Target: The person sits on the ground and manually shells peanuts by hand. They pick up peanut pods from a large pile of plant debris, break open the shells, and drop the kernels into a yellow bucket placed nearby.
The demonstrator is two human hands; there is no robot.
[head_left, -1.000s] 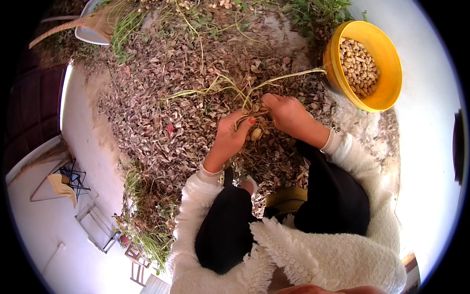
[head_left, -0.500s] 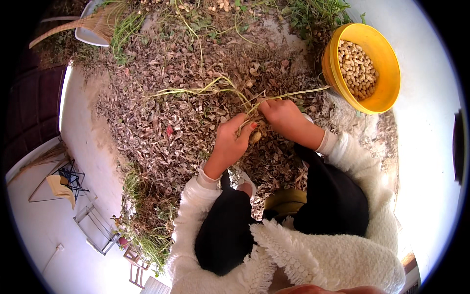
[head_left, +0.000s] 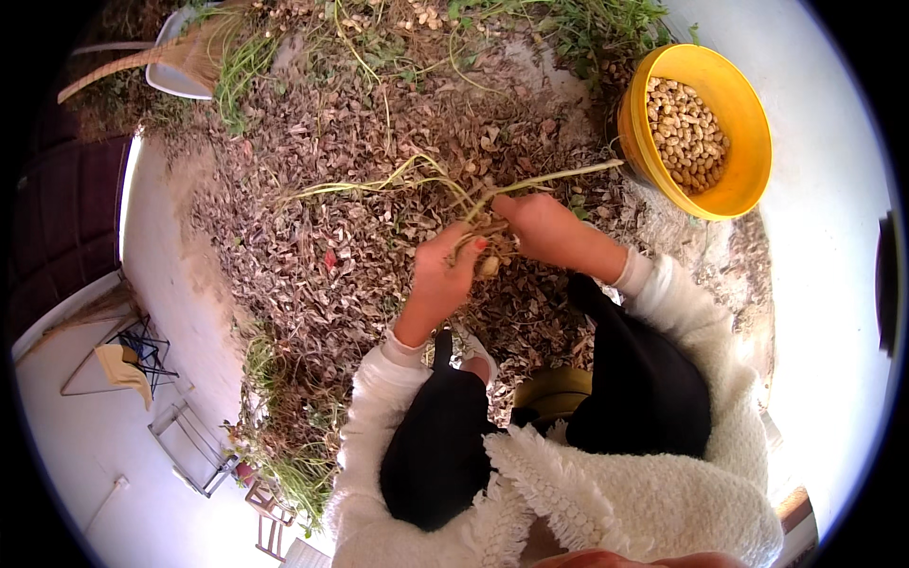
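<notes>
Between my hands is a pulled peanut plant, its pale green stems (head_left: 559, 176) reaching left and right over the dry leaves. My left hand (head_left: 440, 276) is closed around the plant's base, thumb on top. A pale peanut pod (head_left: 489, 268) hangs among the roots beside that thumb. Across from it, my right hand (head_left: 552, 231) is closed with its fingertips against the same plant; exactly what they pinch is hidden. To the upper right, a yellow bucket (head_left: 757, 142) is tilted toward me, with many peanuts (head_left: 689, 137) inside.
Dry brown leaves (head_left: 322, 199) cover the ground. Green plants (head_left: 606, 24) lie at the far side, more (head_left: 294, 473) at the left. A straw broom (head_left: 185, 49) rests by a white basin (head_left: 170, 80). Folding chairs (head_left: 133, 364) stand left; a white wall (head_left: 814, 237) rises right.
My right hand has shifted slightly left and down, and the right-hand stem has swung up a little. Both hands stay closed on the plant.
</notes>
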